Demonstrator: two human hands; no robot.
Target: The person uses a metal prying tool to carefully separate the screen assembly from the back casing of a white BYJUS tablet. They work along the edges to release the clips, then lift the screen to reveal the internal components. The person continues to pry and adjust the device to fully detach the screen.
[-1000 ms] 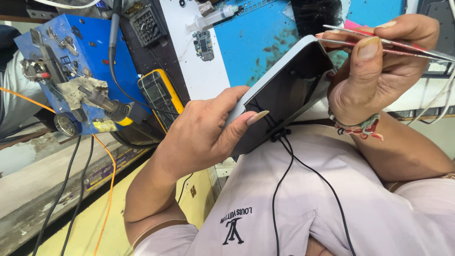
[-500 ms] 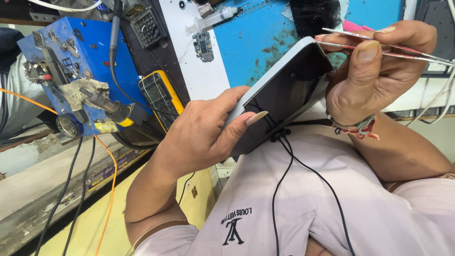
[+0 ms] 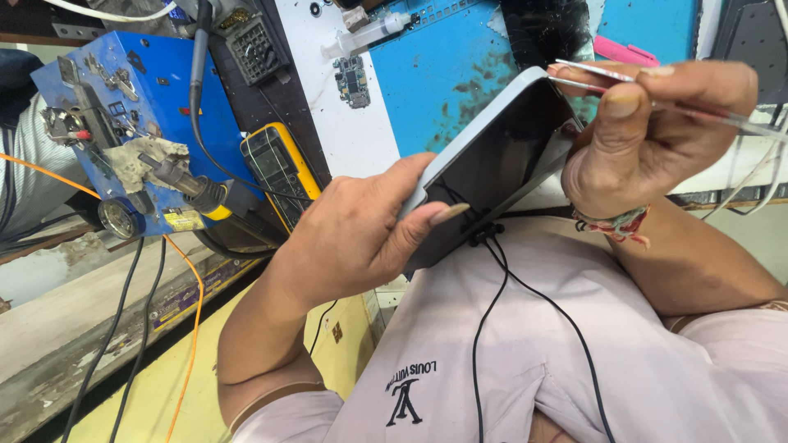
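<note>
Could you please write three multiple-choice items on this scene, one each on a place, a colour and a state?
1. Where is the multimeter?
A. right beside the blue station
B. on the person's lap
C. in the left hand

2. What colour is the mat behind the phone?
A. red
B. blue
C. green

3. What does the right hand hold?
A. nothing
B. a syringe
C. tweezers

Answers: 1 A, its yellow case lies next to the station; 2 B, the mat is blue with dark stains; 3 C, the fingers pinch thin metal tweezers at the phone's top edge, while the left hand grips the phone.
</note>
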